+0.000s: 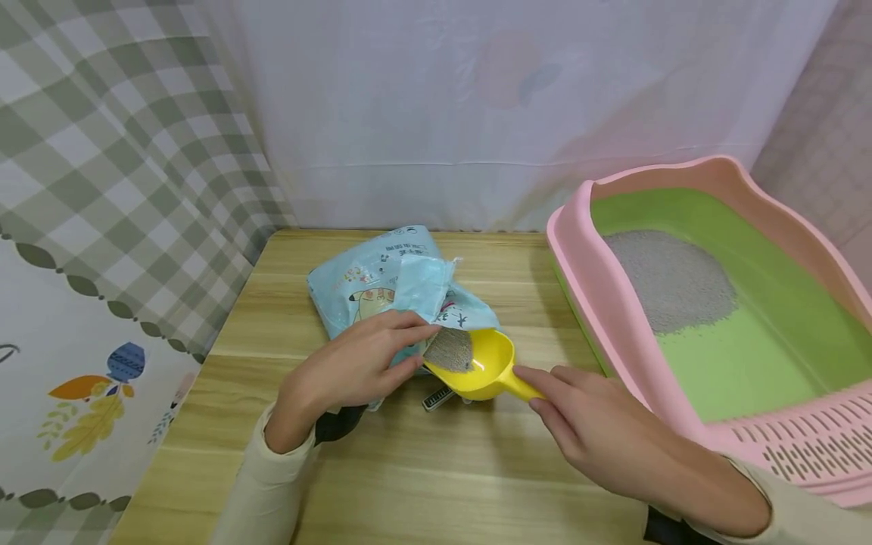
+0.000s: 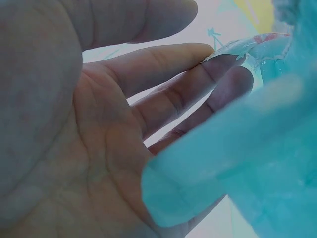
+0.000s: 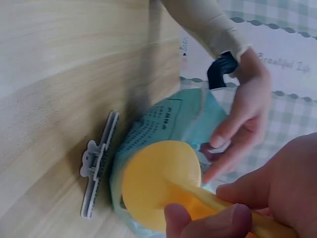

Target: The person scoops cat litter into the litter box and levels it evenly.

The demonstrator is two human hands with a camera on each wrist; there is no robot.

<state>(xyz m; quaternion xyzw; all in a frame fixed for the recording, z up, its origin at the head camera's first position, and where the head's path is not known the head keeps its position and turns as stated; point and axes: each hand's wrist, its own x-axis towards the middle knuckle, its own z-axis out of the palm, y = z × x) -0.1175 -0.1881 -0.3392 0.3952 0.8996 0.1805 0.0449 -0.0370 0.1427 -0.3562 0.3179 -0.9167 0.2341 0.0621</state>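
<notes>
My right hand [image 1: 599,428] grips the handle of a yellow scoop [image 1: 493,359], whose bowl lies at the mouth of a light blue bag [image 1: 368,276] with grey cat litter [image 1: 451,350] in it. In the right wrist view the underside of the scoop [image 3: 158,178] hides part of the bag's mouth. My left hand [image 1: 354,359] is at the bag's opening. Its fingers [image 2: 173,96] stretch out and touch the edge of the plastic in the left wrist view, with the thumb [image 2: 143,20] apart from them.
A pink and green litter box [image 1: 627,341] stands at the right, with a heap of grey litter [image 1: 671,280] on its floor. A grey clip [image 3: 97,166] lies on the wooden table [image 1: 409,484] beside the bag. Cloth [image 1: 477,98] hangs behind the table.
</notes>
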